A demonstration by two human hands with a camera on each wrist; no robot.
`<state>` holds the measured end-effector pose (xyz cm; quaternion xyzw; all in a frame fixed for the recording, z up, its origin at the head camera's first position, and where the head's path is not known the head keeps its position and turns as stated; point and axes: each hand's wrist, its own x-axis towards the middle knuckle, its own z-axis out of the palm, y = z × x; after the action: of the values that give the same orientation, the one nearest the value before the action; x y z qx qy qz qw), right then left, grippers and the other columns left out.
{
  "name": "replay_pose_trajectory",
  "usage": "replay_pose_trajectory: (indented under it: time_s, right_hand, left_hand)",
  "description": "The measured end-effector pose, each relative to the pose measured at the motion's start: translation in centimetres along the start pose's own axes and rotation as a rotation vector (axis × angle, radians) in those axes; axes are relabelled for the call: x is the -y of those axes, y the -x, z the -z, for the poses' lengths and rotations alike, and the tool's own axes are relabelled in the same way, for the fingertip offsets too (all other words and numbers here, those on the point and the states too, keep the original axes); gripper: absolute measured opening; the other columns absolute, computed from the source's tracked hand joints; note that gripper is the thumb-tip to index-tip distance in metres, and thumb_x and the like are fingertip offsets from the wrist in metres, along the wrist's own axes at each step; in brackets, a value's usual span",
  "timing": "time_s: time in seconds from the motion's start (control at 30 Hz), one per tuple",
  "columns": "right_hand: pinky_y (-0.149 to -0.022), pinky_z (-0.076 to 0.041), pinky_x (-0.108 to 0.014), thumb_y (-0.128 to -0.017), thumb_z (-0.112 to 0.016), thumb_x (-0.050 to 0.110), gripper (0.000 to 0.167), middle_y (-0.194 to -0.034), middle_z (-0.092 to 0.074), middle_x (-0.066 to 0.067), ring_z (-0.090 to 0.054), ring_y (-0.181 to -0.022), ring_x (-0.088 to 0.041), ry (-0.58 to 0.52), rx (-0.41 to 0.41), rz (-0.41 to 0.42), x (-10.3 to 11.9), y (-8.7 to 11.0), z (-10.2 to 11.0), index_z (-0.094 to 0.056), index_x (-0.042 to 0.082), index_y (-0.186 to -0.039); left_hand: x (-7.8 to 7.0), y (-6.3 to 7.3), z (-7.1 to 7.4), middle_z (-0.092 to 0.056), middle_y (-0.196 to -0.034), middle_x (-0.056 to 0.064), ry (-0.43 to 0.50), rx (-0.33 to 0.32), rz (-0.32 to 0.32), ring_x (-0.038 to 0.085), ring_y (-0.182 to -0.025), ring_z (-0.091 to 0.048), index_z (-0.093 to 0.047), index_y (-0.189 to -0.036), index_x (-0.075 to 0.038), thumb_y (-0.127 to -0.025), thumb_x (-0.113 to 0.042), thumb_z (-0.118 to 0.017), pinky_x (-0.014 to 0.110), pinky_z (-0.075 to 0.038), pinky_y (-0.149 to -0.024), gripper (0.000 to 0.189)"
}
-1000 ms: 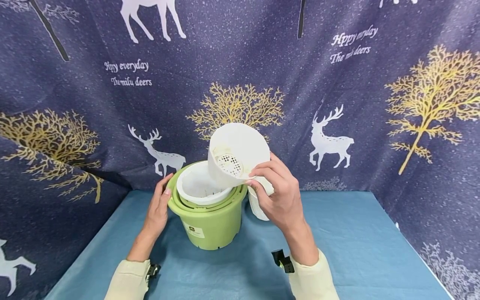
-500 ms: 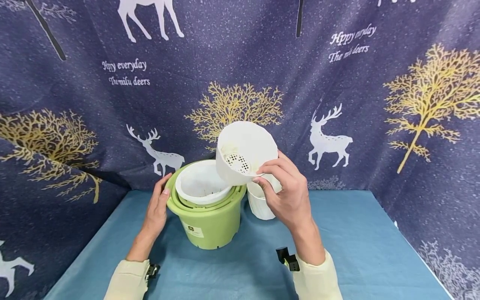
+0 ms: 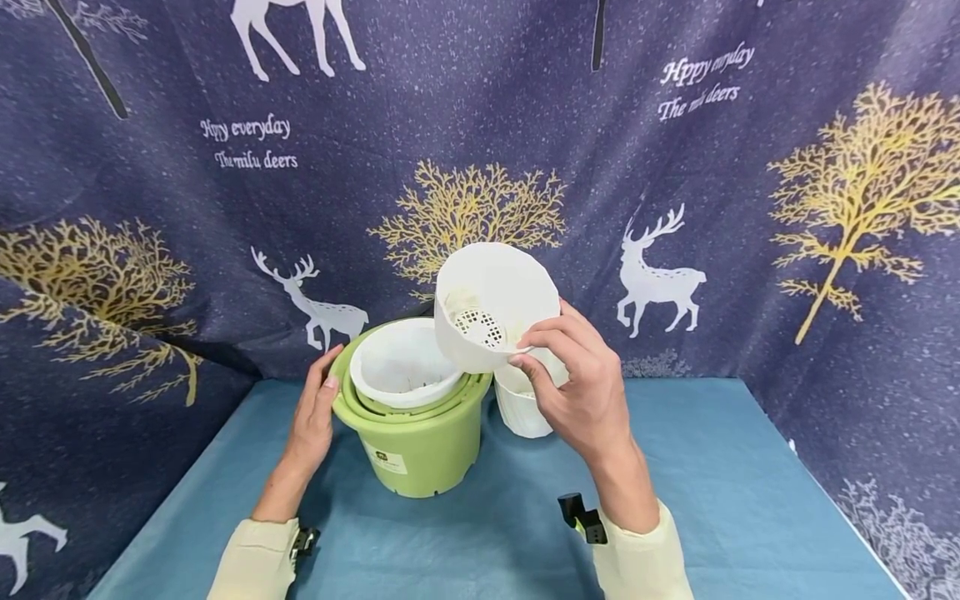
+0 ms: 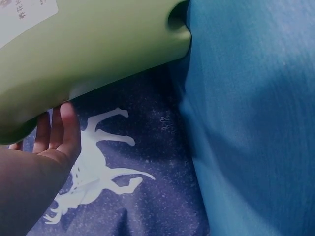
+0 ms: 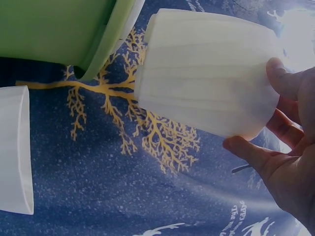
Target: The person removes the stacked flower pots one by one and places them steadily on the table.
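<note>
In the head view my right hand (image 3: pixel 585 392) pinches the rim of a white flower pot (image 3: pixel 513 279) with drainage holes in its base. That pot is tilted in the air, its mouth facing me; its ribbed outside (image 5: pixel 206 73) shows in the right wrist view. A large green flower pot (image 3: pixel 423 454) stands on the table, with another green rim and a white pot (image 3: pixel 393 371) nested in it. My left hand (image 3: pixel 311 421) rests against the green pot's left rim, and its fingers (image 4: pixel 69 123) touch the pot in the left wrist view.
Another white ribbed pot (image 3: pixel 521 417) stands right of the green pot, partly hidden by my right hand and the held pot. A blue cloth (image 3: pixel 712 483) covers the table. A dark blue curtain (image 3: pixel 675 167) with deer and trees hangs behind.
The white pot in my right hand has moved to the right, away from the nested pots, mostly in the first half second. My left hand has stayed on the green pot.
</note>
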<state>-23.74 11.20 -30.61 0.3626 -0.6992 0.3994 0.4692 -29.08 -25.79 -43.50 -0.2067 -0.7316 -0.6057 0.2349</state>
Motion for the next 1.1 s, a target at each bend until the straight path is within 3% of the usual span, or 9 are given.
replay_pose_trajectory:
  time_s: [0.47, 0.7, 1.1]
  right_hand:
    - [-0.121, -0.038, -0.052, -0.083, -0.087, 0.001, 0.015, -0.096, -0.072, -0.01, -0.067, -0.117, -0.043, -0.016, -0.011, -0.012, 0.15, 0.01, 0.23, -0.077, 0.004, -0.093]
    - [-0.122, -0.037, -0.05, -0.085, -0.086, 0.003, 0.013, -0.095, -0.073, -0.007, -0.07, -0.105, -0.031, -0.007, -0.017, -0.02, 0.19, 0.13, 0.4, -0.077, 0.006, -0.093]
    - [-0.119, -0.04, -0.053, -0.084, -0.085, 0.001, 0.014, -0.098, -0.072, -0.009, -0.067, -0.117, -0.041, 0.001, -0.04, 0.001, 0.48, 0.41, 0.48, -0.076, 0.004, -0.094]
  left_hand:
    - [-0.15, 0.15, -0.19, -0.036, -0.165, 0.022, -0.006, -0.013, 0.019, 0.001, -0.141, -0.044, -0.031, -0.164, 0.0, -0.117, -0.016, -0.03, 0.012, -0.036, -0.11, 0.05]
    - [-0.24, 0.0, -0.52, -0.035, -0.165, 0.024, 0.025, -0.021, 0.02, 0.001, -0.14, -0.045, -0.031, -0.164, 0.0, -0.116, -0.017, -0.031, 0.013, -0.036, -0.11, 0.051]
    - [-0.27, -0.05, -0.67, -0.035, -0.163, 0.024, 0.072, -0.038, 0.003, 0.003, -0.139, -0.046, -0.03, -0.162, 0.005, -0.115, -0.015, -0.031, 0.013, -0.037, -0.109, 0.051]
